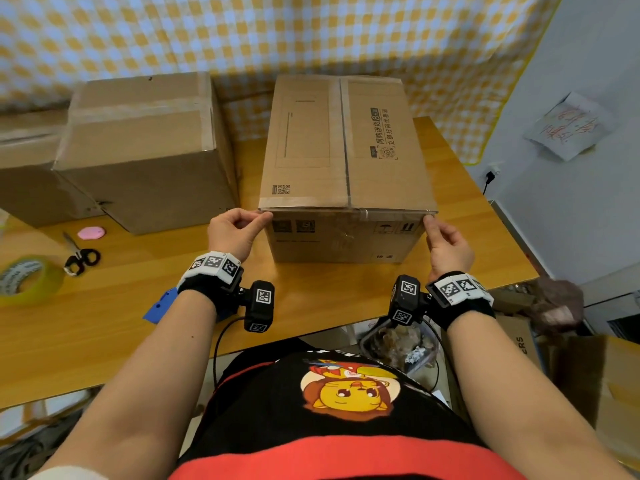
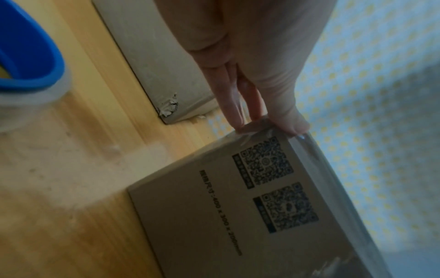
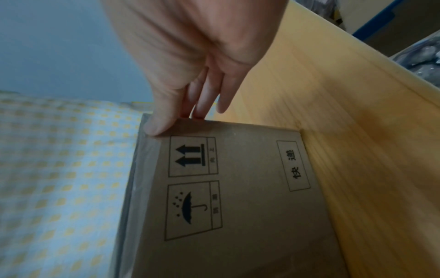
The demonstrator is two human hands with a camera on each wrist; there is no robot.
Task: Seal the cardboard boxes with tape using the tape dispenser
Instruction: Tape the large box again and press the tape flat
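A closed cardboard box (image 1: 346, 150) stands on the wooden table (image 1: 104, 323). A clear tape strip (image 1: 346, 212) runs along its front top edge. My left hand (image 1: 260, 218) pinches the box's front left top corner over the tape end; in the left wrist view the left hand (image 2: 262, 124) has its thumb and fingers on either side of the corner of the box (image 2: 214, 216). My right hand (image 1: 429, 221) pinches the front right top corner the same way; the right wrist view shows this right hand (image 3: 176, 122) on the box (image 3: 250, 216). The blue tape dispenser (image 1: 161, 304) lies on the table, partly hidden under my left forearm.
A second, taped box (image 1: 145, 150) stands to the left, with another behind it at the far left edge. Scissors (image 1: 80, 257), a pink object (image 1: 91, 233) and a loose tape roll (image 1: 24, 280) lie on the table's left part. The table's right edge is close to the box.
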